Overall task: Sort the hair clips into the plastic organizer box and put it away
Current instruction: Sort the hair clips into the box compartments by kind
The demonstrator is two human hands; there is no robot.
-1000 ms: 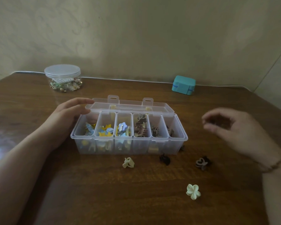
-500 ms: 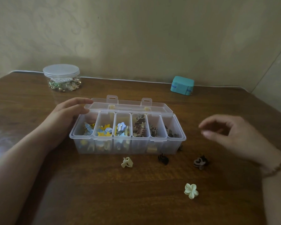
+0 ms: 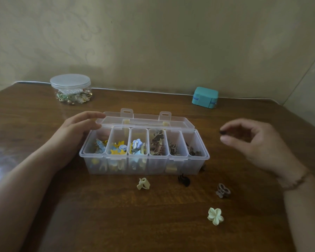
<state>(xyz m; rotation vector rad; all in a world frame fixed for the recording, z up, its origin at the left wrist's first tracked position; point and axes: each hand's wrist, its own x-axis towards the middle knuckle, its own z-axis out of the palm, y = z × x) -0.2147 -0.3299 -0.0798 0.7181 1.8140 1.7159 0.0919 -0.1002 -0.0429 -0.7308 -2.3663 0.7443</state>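
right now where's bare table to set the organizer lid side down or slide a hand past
Free patches: the wooden table in the near left, below the left hand; the strip between the round clear jar and the teal box. Crowded: in front of the clear plastic organizer, where the cream claw clip, dark clip, brown clip and cream flower clip lie.

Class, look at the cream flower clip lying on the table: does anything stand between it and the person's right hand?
Nothing visible does. The cream flower clip lies alone on bare wood, nearer the camera than the right hand, which hovers above the table. The brown butterfly clip lies roughly between them, but flat on the table, so it blocks no reach.
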